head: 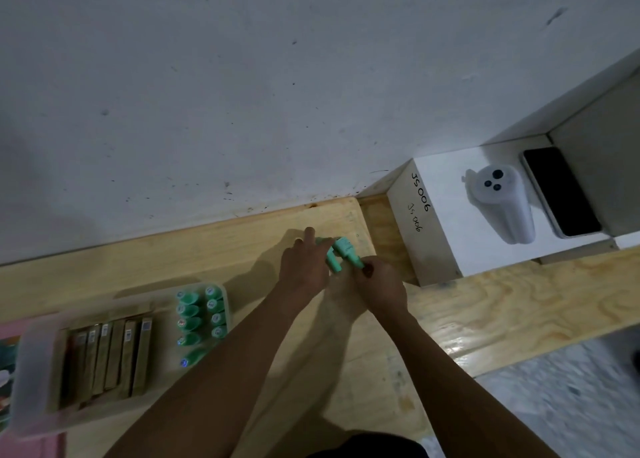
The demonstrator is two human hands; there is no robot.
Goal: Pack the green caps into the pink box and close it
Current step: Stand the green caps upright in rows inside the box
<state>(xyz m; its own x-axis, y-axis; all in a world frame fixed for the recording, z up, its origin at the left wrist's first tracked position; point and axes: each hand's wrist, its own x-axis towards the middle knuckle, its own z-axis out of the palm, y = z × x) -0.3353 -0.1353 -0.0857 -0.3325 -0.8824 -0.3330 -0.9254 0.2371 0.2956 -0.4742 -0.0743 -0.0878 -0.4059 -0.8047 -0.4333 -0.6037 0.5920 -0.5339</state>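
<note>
Near left: a clear box [34, 371] of brown packets, beside a tray [227, 298] holding rows of green caps [188, 310]. Centre: above the wooden surface [485, 312], the right hand [381, 286] has its fingers clamped on a loose cap [348, 251]; the left hand [304, 267] covers another, grip not discernible. Far right: a white carton [446, 236].

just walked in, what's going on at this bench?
A person holds green caps with both hands at the far edge of the table: the left hand grips one, the right hand pinches another. Other caps sit in a clear tray to the left. The pink box isn't clearly in view.
</note>
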